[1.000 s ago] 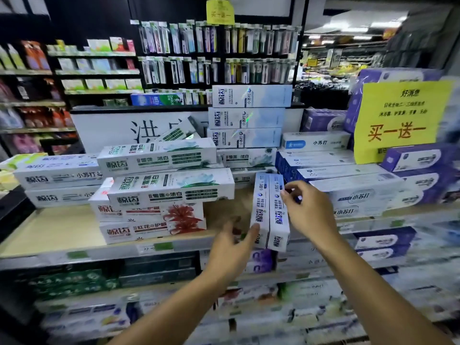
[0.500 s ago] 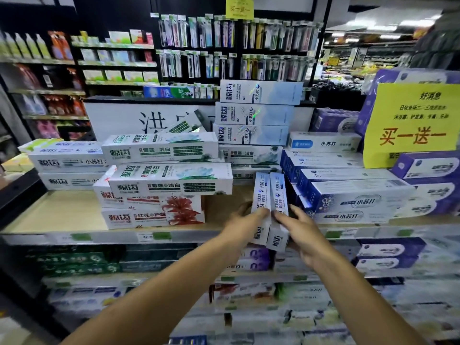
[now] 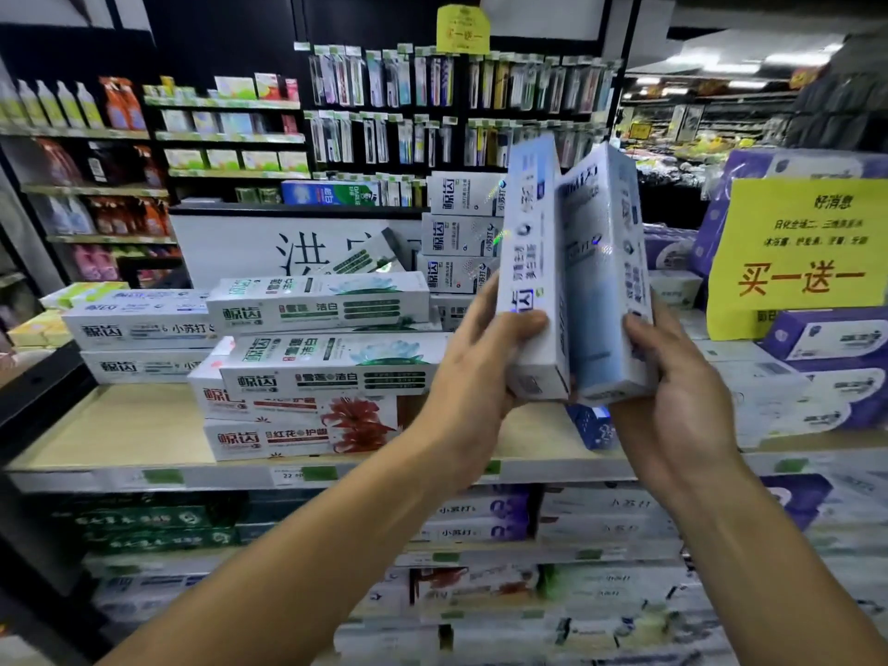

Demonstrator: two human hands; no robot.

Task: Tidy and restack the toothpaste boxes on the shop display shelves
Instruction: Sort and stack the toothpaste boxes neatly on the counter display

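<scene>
Gripped upright: left hand (image 3: 475, 372) curls round the left box (image 3: 531, 262), right hand (image 3: 672, 396) round the right box (image 3: 600, 281). Boxes meet at the base, held above the shelf (image 3: 110, 425).

Left hand (image 3: 473, 377) and right hand (image 3: 672, 406) raised, fingers (image 3: 521, 325) curled, gripping.

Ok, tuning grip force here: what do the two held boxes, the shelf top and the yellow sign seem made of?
The left-hand box and the right-hand box: printed cardboard, glossy. They show sharp folded edges and iridescent glints, perhaps a film coat.
The shelf top: pale wood-look board, matt, maybe laminate.
The yellow sign: thin paper or card, matt and flat, with printed characters.
</scene>
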